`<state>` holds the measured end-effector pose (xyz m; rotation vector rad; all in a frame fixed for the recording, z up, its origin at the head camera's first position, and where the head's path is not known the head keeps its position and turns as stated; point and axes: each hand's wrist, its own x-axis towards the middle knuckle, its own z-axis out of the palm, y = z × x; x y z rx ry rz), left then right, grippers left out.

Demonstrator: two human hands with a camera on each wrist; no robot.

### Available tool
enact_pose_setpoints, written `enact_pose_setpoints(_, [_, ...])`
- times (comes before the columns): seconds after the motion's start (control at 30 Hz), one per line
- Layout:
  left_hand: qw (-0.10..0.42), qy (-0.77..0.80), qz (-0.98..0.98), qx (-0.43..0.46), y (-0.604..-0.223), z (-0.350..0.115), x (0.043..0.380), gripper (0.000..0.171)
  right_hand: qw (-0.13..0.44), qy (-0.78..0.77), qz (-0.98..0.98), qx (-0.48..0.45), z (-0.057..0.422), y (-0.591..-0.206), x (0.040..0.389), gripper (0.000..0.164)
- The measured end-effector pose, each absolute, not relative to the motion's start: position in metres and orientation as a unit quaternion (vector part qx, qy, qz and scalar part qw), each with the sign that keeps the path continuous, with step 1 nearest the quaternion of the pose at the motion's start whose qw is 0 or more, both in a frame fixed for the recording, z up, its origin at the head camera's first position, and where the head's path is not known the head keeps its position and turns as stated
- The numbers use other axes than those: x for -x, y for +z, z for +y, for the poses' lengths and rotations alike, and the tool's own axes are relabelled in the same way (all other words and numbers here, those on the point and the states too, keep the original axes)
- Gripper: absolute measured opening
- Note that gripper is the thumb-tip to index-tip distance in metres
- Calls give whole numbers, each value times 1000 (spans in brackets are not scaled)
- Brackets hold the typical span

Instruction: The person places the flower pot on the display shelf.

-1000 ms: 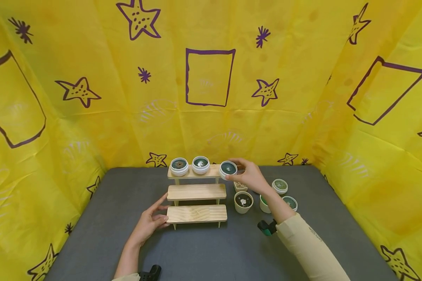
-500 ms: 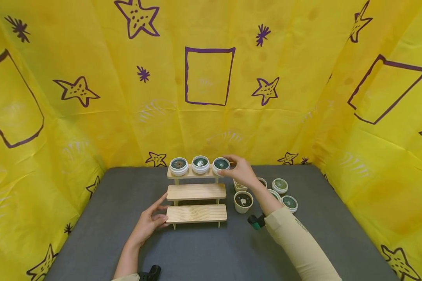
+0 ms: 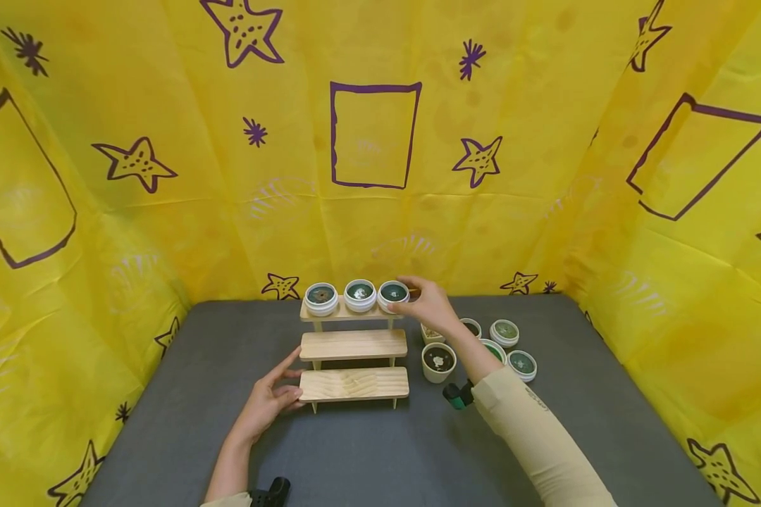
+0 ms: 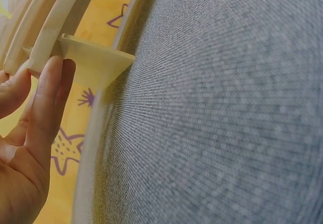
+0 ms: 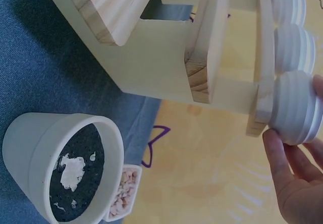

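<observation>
A three-tier wooden display stand (image 3: 354, 344) stands on the grey table. My left hand (image 3: 263, 410) holds its left end, with thumb and fingers at the lowest board (image 4: 48, 37). Three small white round pots with dark green tops line the top board: a left pot (image 3: 321, 299), a middle pot (image 3: 359, 296) and a right pot (image 3: 394, 296). My right hand (image 3: 432, 308) grips the right pot from its right side, thumb in front and fingers behind. In the right wrist view that pot (image 5: 295, 108) rests on the board's end, close against the middle one.
Right of the stand are a cream pot (image 3: 439, 362) with dark filling and a white patch, and a small dish (image 5: 123, 193) of pale pebbles. More round pots stand farther right, including a green-topped pot (image 3: 504, 333) and another (image 3: 522, 366). Yellow cloth (image 3: 380, 232) walls the back and sides.
My right hand has brought the right pot leftward from past the board's end onto the top board, up beside the middle pot. The left hand stays at the stand's left end.
</observation>
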<state>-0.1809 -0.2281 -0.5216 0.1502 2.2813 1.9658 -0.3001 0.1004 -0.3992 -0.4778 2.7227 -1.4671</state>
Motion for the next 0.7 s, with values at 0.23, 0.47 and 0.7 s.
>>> enact_pose_setpoints(0.23, [63, 652, 754, -48, -524, -228, 182, 78, 6, -470, 869, 154, 99, -400, 302, 64])
enact_pose_setpoints(0.47, [52, 652, 755, -52, -523, -228, 182, 78, 6, -471, 869, 154, 100, -402, 304, 64])
enact_pose_setpoints(0.7, [51, 651, 756, -52, -523, -227, 181, 78, 4, -473, 866, 160, 100, -405, 305, 64])
